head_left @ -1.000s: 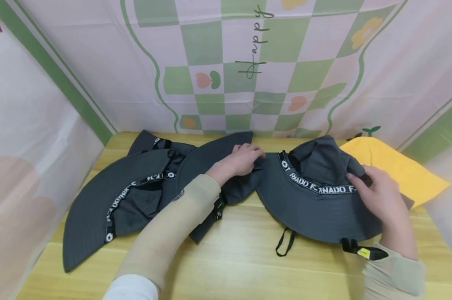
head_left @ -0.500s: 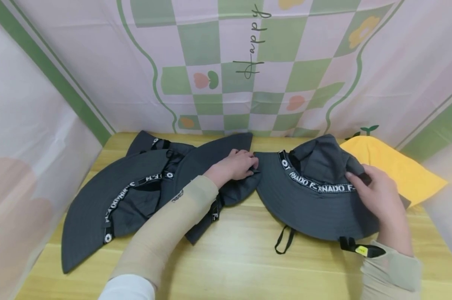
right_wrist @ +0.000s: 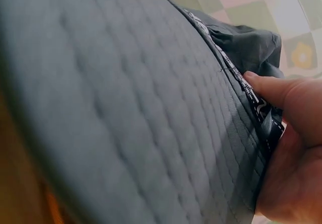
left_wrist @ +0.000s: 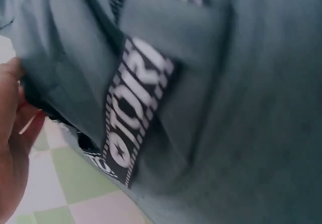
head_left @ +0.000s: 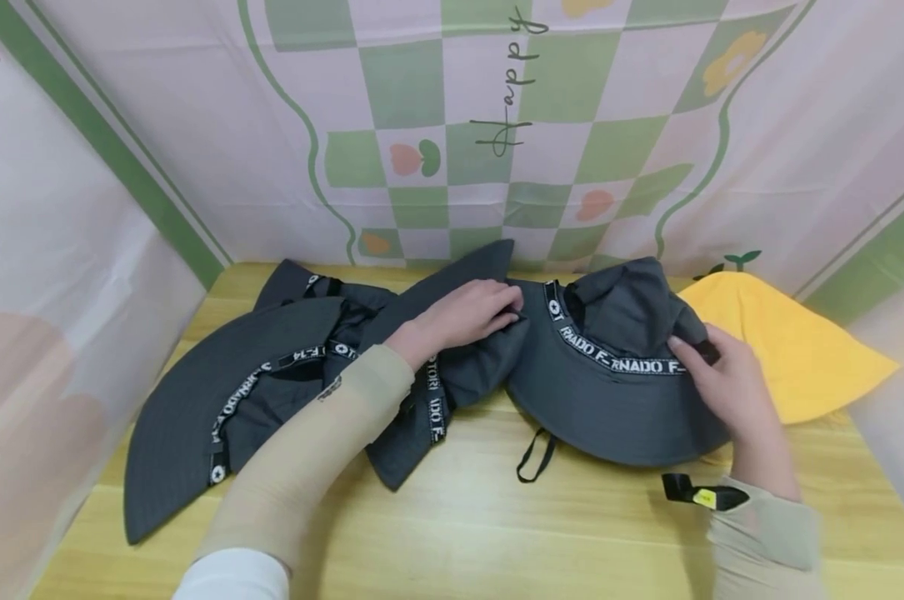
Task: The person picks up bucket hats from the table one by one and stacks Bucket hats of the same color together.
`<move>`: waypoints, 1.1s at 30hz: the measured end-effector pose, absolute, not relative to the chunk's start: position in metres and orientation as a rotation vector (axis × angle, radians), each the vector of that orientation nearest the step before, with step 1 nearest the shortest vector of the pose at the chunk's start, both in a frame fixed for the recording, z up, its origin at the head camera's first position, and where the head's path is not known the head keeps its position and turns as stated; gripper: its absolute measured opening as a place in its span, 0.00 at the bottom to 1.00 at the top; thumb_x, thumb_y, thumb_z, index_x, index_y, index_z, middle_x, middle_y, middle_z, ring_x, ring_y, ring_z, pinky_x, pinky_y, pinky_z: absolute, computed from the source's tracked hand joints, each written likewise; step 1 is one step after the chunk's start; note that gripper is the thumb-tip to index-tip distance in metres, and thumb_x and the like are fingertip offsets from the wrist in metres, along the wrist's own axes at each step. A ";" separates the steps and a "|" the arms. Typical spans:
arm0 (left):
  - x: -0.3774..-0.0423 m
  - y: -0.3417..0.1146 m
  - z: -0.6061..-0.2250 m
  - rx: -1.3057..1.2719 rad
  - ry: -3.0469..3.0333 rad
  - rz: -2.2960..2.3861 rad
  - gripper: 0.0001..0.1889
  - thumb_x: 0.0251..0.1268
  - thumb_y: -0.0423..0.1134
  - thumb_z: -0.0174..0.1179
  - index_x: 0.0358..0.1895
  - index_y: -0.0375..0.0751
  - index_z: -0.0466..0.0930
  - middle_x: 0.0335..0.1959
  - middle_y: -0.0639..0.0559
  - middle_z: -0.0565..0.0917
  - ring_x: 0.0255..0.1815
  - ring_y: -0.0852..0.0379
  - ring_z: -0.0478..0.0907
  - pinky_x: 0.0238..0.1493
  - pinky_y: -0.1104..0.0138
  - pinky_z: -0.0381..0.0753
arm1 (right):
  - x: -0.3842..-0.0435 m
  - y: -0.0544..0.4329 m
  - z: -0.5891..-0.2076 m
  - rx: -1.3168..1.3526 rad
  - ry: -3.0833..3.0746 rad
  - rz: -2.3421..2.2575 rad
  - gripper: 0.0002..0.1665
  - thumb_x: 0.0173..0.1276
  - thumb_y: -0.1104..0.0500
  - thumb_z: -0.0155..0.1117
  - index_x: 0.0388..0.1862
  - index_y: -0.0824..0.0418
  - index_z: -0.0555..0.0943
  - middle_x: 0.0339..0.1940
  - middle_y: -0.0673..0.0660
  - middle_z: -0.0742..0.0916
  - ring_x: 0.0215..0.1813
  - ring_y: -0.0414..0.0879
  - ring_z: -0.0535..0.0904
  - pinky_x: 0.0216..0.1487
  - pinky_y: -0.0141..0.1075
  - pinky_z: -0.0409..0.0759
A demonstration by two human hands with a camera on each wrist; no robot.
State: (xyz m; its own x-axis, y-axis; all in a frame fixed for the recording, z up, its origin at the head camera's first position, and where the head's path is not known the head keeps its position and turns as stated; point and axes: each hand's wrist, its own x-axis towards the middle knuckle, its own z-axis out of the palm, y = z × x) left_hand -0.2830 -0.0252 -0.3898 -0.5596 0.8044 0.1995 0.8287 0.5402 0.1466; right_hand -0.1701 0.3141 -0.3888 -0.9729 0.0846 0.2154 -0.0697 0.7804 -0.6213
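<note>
Several dark grey bucket hats with black-and-white lettered bands lie folded across the table. With curled fingers my left hand (head_left: 470, 312) grips the crown of the middle hat (head_left: 489, 367); in the left wrist view its lettered band (left_wrist: 136, 98) fills the centre, fingers at the left edge. My right hand (head_left: 732, 379) pinches the right-hand hat (head_left: 616, 417) by its crown near the band, thumb in front. Close up in the right wrist view, that hat's stitched brim (right_wrist: 151, 108) spreads left of the thumb. The two held hats overlap at their edges.
Another dark grey hat (head_left: 182, 425) lies at the left, partly over one behind it (head_left: 279, 283). At the back right is a yellow hat (head_left: 804, 358), partly behind the right hand. A printed cloth (head_left: 481, 208) hangs behind the wooden table (head_left: 496, 533).
My right hand has shifted left and slightly up with its hat, uncovering more of the yellow one. The middle hat has tilted up under my left hand, and more band lettering shows.
</note>
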 end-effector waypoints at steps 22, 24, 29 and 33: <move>-0.281 -0.004 -0.350 -1.083 -2.486 -0.503 0.11 0.81 0.44 0.46 0.52 0.44 0.75 0.46 0.51 0.81 0.42 0.57 0.79 0.45 0.65 0.79 | -0.180 0.260 -0.402 0.200 -3.049 1.600 0.40 0.82 0.45 0.45 0.78 0.73 0.54 0.77 0.74 0.62 0.79 0.67 0.54 0.74 0.61 0.57; -0.281 -0.002 -0.350 -1.021 -2.500 -0.497 0.11 0.81 0.44 0.45 0.52 0.45 0.75 0.46 0.52 0.81 0.41 0.58 0.79 0.42 0.66 0.79 | -0.181 0.258 -0.401 0.180 -3.081 1.649 0.45 0.82 0.42 0.44 0.80 0.73 0.47 0.79 0.76 0.55 0.81 0.70 0.48 0.76 0.65 0.51; -0.284 0.000 -0.355 -0.857 -2.594 -0.531 0.10 0.81 0.44 0.46 0.53 0.46 0.73 0.46 0.53 0.81 0.40 0.59 0.80 0.39 0.66 0.79 | -0.180 0.258 -0.400 0.149 -3.167 1.676 0.52 0.80 0.38 0.45 0.80 0.72 0.38 0.80 0.77 0.46 0.81 0.73 0.40 0.76 0.68 0.45; -0.286 0.001 -0.361 -0.749 -2.666 -0.592 0.10 0.81 0.44 0.46 0.53 0.46 0.73 0.46 0.52 0.80 0.39 0.58 0.80 0.39 0.66 0.79 | -0.178 0.259 -0.401 0.246 -3.242 1.527 0.58 0.76 0.40 0.56 0.80 0.73 0.37 0.80 0.78 0.47 0.81 0.73 0.41 0.75 0.68 0.48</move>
State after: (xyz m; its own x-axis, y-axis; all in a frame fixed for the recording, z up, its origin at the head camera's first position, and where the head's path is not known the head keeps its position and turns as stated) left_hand -0.2863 0.0009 -0.3610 -0.8161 0.4222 0.3946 0.5496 0.7782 0.3040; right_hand -0.1778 0.2590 -0.4010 -0.8914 -0.3026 -0.3374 0.0674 0.6476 -0.7590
